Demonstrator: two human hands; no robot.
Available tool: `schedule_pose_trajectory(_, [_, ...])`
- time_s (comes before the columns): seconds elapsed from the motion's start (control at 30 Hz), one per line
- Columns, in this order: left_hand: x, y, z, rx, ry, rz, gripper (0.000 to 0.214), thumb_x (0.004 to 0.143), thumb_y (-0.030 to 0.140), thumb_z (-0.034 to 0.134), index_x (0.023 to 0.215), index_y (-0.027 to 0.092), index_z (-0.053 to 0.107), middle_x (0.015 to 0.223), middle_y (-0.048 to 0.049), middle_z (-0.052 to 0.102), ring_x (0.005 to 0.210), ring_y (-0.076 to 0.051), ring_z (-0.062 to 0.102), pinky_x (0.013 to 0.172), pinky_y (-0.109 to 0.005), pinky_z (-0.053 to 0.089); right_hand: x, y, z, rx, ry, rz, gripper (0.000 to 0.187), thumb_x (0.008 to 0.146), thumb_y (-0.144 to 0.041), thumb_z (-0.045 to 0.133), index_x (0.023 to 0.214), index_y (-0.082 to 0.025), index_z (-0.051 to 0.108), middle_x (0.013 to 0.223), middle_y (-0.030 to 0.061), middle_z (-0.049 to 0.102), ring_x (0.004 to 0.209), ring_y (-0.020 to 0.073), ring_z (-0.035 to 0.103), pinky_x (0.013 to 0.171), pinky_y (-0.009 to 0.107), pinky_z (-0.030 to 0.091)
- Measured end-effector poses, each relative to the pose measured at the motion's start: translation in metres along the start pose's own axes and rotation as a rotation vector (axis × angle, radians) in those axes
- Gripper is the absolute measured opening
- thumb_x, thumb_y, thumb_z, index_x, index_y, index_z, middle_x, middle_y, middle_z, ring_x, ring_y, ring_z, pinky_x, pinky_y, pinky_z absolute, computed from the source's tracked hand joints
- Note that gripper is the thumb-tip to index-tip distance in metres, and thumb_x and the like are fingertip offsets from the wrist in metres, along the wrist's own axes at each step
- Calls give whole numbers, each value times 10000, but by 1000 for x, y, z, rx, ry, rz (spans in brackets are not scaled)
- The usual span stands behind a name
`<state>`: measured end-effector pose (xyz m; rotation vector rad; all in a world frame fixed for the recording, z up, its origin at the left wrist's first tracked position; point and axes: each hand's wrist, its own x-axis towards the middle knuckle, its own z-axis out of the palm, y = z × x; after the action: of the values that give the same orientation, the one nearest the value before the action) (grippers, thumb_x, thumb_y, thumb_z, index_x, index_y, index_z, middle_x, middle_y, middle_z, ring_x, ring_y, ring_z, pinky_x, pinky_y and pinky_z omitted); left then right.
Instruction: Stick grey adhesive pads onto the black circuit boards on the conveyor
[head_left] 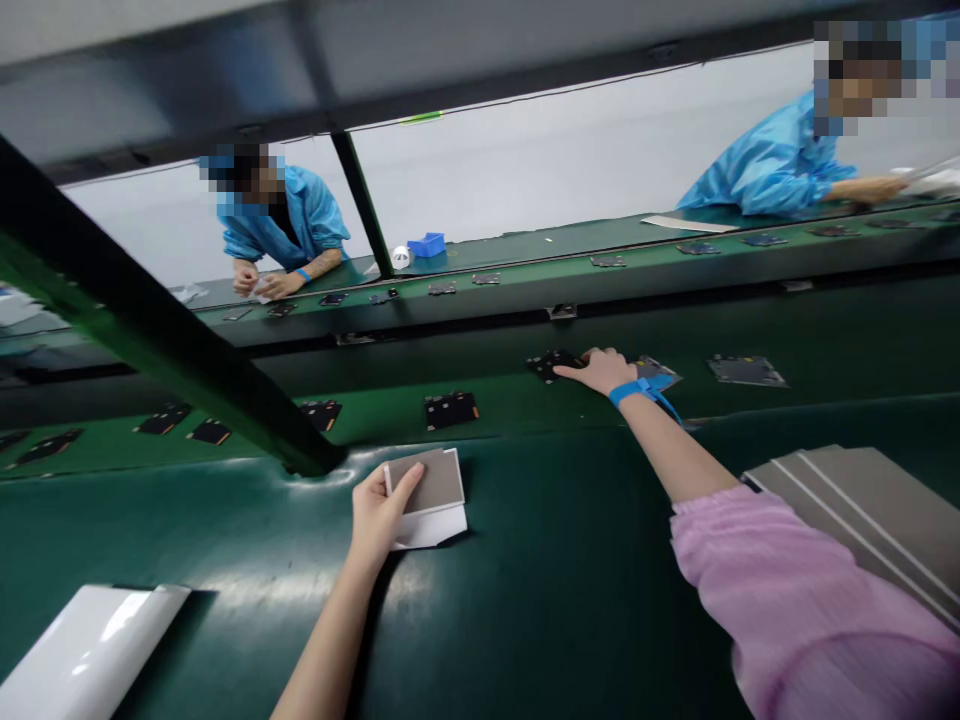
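Note:
My left hand is closed on a small stack of grey-brown adhesive sheets with white edges, thumb on top. A white piece of backing sticks out underneath. Over the green conveyor belt, my right hand, with a blue wrist strap, grips the edge of a flat black board with pale spots. I cannot tell whether that board is lifted off the belt. Just behind this hand, a greyish board is partly hidden. Another black board lies on the belt between my hands.
More boards lie along the belt, a grey one at right. Large grey sheets are stacked on the bench at right; a glossy white sheet is at lower left. A dark post slants across. Two co-workers in blue sit opposite.

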<state>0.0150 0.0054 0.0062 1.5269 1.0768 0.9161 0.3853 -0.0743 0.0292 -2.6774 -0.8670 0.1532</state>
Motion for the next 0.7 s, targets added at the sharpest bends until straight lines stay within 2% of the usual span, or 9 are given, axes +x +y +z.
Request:
schedule_pose_trajectory(0.07, [1,0,0,-38,-16,-5,364,609,466,761,716,121,717,671,-59,723,580,-161,625,544,-235,497,4,-14,4,74,-39,76,712,651,-612,682,1135,-98,589,1244,276,556,1167,414,541,928,530,433])
schedule_pose_trajectory(0.13, [1,1,0,-63,-35,-16,364,612,462,762,731,120,722,671,-59,722,580,-162,626,541,-238,500,4,-17,3,193,-3,82,671,668,-492,705,1187,-100,541,1187,243,601,1108,370,588,895,471,473])
schedule_pose_trajectory(0.2, [0,2,1,-77,-39,-16,356,617,458,759,731,122,723,662,-56,718,585,-165,626,534,-238,496,-1,-15,-1,259,118,-3,516,746,-353,624,1197,-125,520,1104,187,652,1043,322,623,864,428,493])
schedule_pose_trajectory(0.27, [0,3,1,-83,-40,-5,343,623,454,755,715,126,719,657,-50,712,593,-162,623,537,-234,489,-10,-13,-4,187,236,-148,370,795,-262,517,1147,-152,549,1075,161,666,1040,313,620,865,433,487])
schedule_pose_trajectory(0.3, [0,3,1,-85,-43,-1,339,626,452,753,712,126,717,658,-47,709,596,-159,619,540,-231,485,-16,-14,-5,115,230,-225,328,805,-265,497,1108,-161,574,1066,158,668,1038,324,618,858,448,485])
schedule_pose_trajectory(0.37, [0,3,1,-84,-55,2,333,635,450,747,707,127,713,653,-39,701,592,-151,608,535,-223,470,-30,-19,-6,-18,80,-364,300,801,-368,532,1017,-179,621,1048,161,672,1001,355,622,814,477,493])
schedule_pose_trajectory(0.43, [0,1,1,-77,-64,2,321,649,445,739,686,129,700,647,-35,693,589,-144,596,532,-218,458,-48,-31,-3,-43,-83,-481,341,768,-474,579,941,-189,650,1030,159,679,961,364,631,795,496,496])
schedule_pose_trajectory(0.57, [0,0,1,-58,-65,18,307,659,436,738,652,135,676,639,-31,680,595,-144,586,538,-221,452,-96,-72,9,317,-126,-722,274,862,-431,478,863,-227,662,982,100,692,943,286,637,834,457,491])
schedule_pose_trajectory(0.7, [-1,1,1,-57,-83,21,309,665,443,731,678,138,681,645,-25,673,595,-141,579,548,-223,445,-133,-105,23,614,-297,-828,194,840,-406,551,798,-248,656,898,58,676,844,230,624,746,400,511])
